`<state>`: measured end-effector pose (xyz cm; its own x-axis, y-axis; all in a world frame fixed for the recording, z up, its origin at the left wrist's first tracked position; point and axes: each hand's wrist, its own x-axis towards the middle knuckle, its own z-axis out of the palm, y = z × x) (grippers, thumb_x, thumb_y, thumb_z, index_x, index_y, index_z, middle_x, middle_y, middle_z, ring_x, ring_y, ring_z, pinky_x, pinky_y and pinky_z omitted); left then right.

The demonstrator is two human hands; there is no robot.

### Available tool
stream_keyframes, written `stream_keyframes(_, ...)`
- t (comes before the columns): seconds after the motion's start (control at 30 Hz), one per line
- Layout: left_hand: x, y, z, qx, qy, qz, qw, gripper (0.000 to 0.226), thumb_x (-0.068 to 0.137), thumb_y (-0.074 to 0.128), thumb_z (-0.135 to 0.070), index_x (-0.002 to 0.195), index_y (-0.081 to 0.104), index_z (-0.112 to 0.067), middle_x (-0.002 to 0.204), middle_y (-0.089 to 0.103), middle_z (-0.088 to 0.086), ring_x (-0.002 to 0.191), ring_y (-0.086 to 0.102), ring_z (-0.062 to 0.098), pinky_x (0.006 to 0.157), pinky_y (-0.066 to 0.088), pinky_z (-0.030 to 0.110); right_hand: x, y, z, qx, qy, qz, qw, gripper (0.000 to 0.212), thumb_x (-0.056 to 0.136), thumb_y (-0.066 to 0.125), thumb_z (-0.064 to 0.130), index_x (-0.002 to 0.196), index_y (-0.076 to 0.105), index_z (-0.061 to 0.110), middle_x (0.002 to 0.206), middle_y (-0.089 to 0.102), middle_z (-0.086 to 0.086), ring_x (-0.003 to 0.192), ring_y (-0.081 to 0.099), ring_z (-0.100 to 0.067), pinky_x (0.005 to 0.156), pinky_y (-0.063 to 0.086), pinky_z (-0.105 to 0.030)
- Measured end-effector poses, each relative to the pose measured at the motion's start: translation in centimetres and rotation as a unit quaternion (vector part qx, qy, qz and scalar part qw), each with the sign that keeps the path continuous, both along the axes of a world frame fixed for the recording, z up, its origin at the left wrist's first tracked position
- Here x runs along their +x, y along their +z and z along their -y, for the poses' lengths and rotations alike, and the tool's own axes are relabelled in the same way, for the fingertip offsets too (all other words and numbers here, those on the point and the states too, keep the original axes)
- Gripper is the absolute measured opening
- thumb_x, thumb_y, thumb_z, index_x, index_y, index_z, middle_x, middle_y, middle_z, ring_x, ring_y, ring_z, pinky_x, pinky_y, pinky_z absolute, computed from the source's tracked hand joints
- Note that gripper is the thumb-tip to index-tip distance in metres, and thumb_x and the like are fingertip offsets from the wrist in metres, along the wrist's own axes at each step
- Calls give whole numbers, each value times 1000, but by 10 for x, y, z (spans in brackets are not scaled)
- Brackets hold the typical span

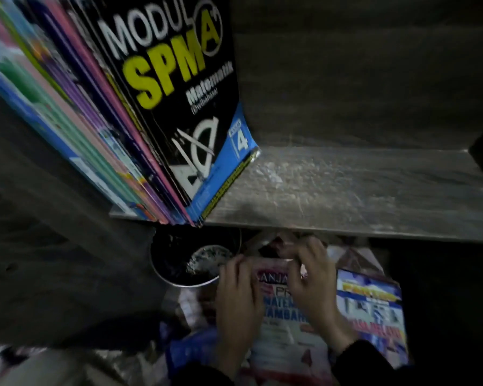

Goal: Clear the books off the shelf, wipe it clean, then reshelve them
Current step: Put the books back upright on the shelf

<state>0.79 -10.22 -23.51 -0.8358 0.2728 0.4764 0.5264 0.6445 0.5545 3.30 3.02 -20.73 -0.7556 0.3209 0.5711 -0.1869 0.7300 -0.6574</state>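
Both my hands are on one pink-and-white book [279,316] that lies flat below the shelf [346,196]. Its long axis runs from me toward the shelf's front edge. My left grip [239,291] lies along the left of the cover with its fingertips curled over the far edge. My right grip [311,285] is clenched on that same edge, just beside the left.

The bare, dusty stretch of the shelf lies up and ahead of the book, to the right of the leaning row of books [95,121]. My right grip is the nearer one to that gap, so I judge the book must rise and tip upright to go in there.

On the book I hold I read only parts: "ANJA", "PR", "MATEM", "AMBAH". The black book [179,79] that ends the row reads "MODUL SPM A+", "Matematik" and a "4". A blue book [374,302] lies to the right; its title is too blurred to read. A dark round bowl [176,263] sits just left of my left grip.
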Motion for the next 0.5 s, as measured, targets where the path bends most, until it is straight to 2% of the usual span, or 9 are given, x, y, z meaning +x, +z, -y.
stream_keyframes(0.1,14,-53,-4,-35,-15,112,993,32,78,48,-10,110,52,-17,107,57,9,100,49,22,88,37,27,41,-75,-4,-42,-36,169,984,22,80,44,8,93,57,22,88,55,0,85,56,-23,66,40,-28)
stream_keyframes(0.17,20,-85,-3,-20,-19,205,978,49,74,56,3,113,49,-27,112,55,6,106,48,18,90,34,18,59,-120,-13,-66,-57,312,946,36,79,52,0,109,62,17,104,58,-6,100,56,-31,74,43,-35)
stream_keyframes(0.23,22,-111,-2,8,9,308,951,60,75,59,11,121,50,-27,122,51,7,119,46,21,94,28,14,69,-149,-18,-100,-85,416,900,53,81,59,1,132,52,12,118,53,-14,112,50,-35,86,43,-37)
stream_keyframes(0.3,23,-128,0,19,56,387,920,64,79,61,11,137,43,-7,137,44,14,129,40,27,95,23,12,75,-167,-18,-161,-108,432,881,62,80,60,13,140,43,9,113,48,-17,104,51,-39,84,46,-39)
stream_keyframes(0.37,25,-146,2,43,76,434,897,72,80,62,10,144,32,-3,138,39,11,129,36,21,87,22,8,77,-182,-17,-212,-104,441,866,74,75,58,30,144,38,10,106,46,-13,95,53,-36,79,50,-44)
stream_keyframes(0.43,24,-162,4,75,63,474,875,78,80,66,6,147,26,-6,135,38,6,127,36,15,84,26,9,74,-193,-17,-229,-113,452,855,88,71,67,37,147,32,10,112,46,-15,101,52,-35,84,48,-45)
stream_keyframes(0.5,20,-173,2,102,64,515,849,83,80,69,0,149,23,-10,139,40,6,125,40,14,85,33,15,71,-201,-17,-244,-122,449,851,101,69,79,35,150,26,7,126,43,-20,117,45,-36,96,40,-41)
